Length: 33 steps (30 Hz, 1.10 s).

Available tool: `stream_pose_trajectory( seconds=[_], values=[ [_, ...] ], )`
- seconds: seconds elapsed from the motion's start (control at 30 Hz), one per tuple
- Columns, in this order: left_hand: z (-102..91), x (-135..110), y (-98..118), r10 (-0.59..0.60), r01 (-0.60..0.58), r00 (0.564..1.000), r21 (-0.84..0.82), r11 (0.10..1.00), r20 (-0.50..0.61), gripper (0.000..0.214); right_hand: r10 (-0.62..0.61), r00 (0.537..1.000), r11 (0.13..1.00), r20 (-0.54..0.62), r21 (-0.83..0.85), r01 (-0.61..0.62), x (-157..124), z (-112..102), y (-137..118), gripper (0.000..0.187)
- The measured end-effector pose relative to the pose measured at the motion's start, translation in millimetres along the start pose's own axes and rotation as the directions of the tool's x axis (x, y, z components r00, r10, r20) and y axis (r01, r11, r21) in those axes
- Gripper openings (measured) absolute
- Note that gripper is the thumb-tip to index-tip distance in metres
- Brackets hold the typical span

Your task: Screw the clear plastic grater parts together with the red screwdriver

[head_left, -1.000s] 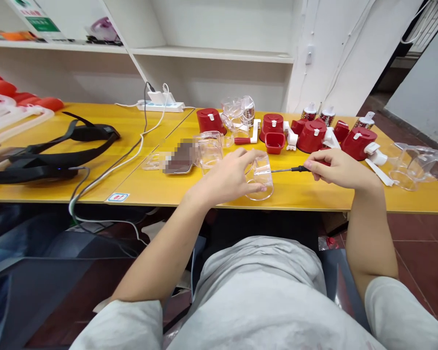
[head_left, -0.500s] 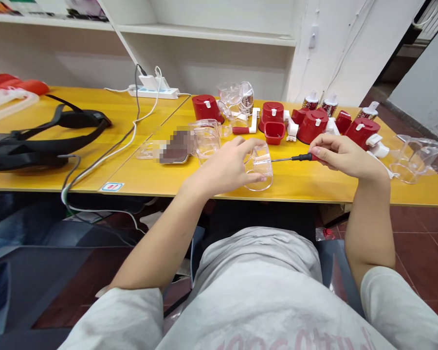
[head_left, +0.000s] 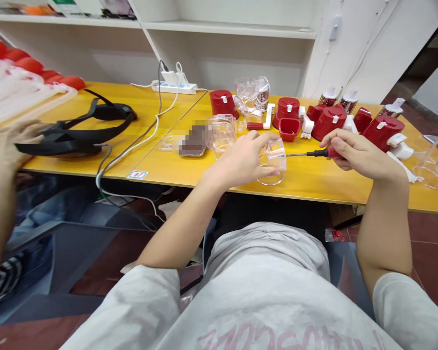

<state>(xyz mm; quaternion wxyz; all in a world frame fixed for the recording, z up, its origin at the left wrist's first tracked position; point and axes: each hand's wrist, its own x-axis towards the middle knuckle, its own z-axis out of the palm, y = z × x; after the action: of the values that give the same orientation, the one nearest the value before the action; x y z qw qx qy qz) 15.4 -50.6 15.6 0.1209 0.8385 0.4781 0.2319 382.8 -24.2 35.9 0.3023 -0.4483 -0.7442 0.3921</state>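
My left hand (head_left: 246, 158) grips a clear plastic cup-like part (head_left: 278, 163) lying on its side near the table's front edge, thumb below and fingers above. My right hand (head_left: 354, 153) is closed around the red and black handle of a screwdriver (head_left: 316, 153). The screwdriver's thin shaft points left, its tip at the clear part's side; whether a screw sits there is too small to tell. Beyond my hands stand a small red tray-shaped part (head_left: 289, 129) and a red cup-shaped housing (head_left: 286, 108). Another clear part (head_left: 222, 131) is left of my left hand.
A blurred-out phone (head_left: 194, 141) lies left of the clear parts. Cables run from a power strip (head_left: 175, 88) across the table. A black strap headset (head_left: 95, 129) is farther left, beside another person's hand (head_left: 25, 138). More red housings (head_left: 383, 131) stand at right.
The view has swung left, so the table appears shifted right. Another person's arm has come into sight at far left. My hands keep the same hold on the clear part and screwdriver.
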Motion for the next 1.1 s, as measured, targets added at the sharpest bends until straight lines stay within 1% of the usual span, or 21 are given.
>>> stream_pose_trajectory(
  seconds=[0.07,0.13,0.2,0.33,0.43,0.5,0.6,0.67,0.73,0.8,0.87,0.97,1.1],
  values=[
    [0.4,0.1,0.7,-0.003,0.003,1.0,0.011,1.0,-0.003,0.086,0.006,0.999,1.0,-0.032,-0.002,-0.007,1.1,1.1,0.8,0.079],
    [0.8,0.2,1.3,-0.009,0.009,1.0,0.024,1.0,-0.006,0.086,-0.032,0.997,0.999,-0.073,0.003,0.032,1.3,0.8,2.3,0.069],
    [1.3,0.1,1.8,-0.016,0.017,1.0,0.028,0.999,-0.006,0.086,-0.074,0.992,0.997,-0.098,0.014,0.076,0.8,-1.2,4.9,0.063],
    [3.0,0.0,1.7,-0.019,0.019,1.0,0.023,1.0,-0.005,0.09,-0.107,0.991,0.994,-0.08,-0.029,0.105,0.5,-6.8,10.5,0.061],
    [4.3,0.4,1.1,-0.016,0.016,1.0,0.022,1.0,-0.002,0.09,-0.144,0.985,0.987,-0.095,-0.078,0.137,1.5,-8.9,12.5,0.062],
    [4.8,0.6,0.7,-0.015,0.015,1.0,0.014,1.0,-0.005,0.091,-0.143,0.988,0.984,-0.067,-0.121,0.134,1.9,-9.4,13.3,0.067],
    [4.8,0.5,0.4,-0.019,0.019,1.0,0.011,1.0,-0.006,0.092,-0.03,0.999,0.996,0.021,-0.081,0.031,1.1,-9.9,14.3,0.08],
    [4.5,0.2,0.5,-0.017,0.017,1.0,0.012,1.0,-0.008,0.09,0.046,0.999,0.999,0.029,-0.027,-0.045,-0.4,-10.4,13.8,0.087],
    [4.1,-0.1,1.5,-0.014,0.014,1.0,0.013,1.0,-0.01,0.088,0.072,0.997,0.996,0.011,-0.056,-0.072,-2.4,-11.2,11.4,0.088],
    [3.4,-0.2,3.4,-0.023,0.023,1.0,0.022,0.999,-0.007,0.088,0.061,0.998,0.99,-0.001,-0.123,-0.061,-4.4,-11.7,7.5,0.086],
    [2.5,-0.1,6.0,-0.04,0.04,0.999,0.035,0.999,0.002,0.089,0.028,0.999,0.988,-0.026,-0.151,-0.032,-5.4,-11.7,4.2,0.082],
    [1.2,0.1,9.0,-0.053,0.052,0.999,0.038,0.998,0.008,0.09,-0.041,0.995,0.991,-0.088,-0.129,0.029,-4.6,-11.2,3.8,0.077],
    [0.8,0.1,9.6,-0.049,0.049,0.999,0.037,0.998,0.01,0.091,-0.075,0.992,0.988,-0.101,-0.146,0.06,-1.1,-10.9,10.8,0.076]
  ],
)
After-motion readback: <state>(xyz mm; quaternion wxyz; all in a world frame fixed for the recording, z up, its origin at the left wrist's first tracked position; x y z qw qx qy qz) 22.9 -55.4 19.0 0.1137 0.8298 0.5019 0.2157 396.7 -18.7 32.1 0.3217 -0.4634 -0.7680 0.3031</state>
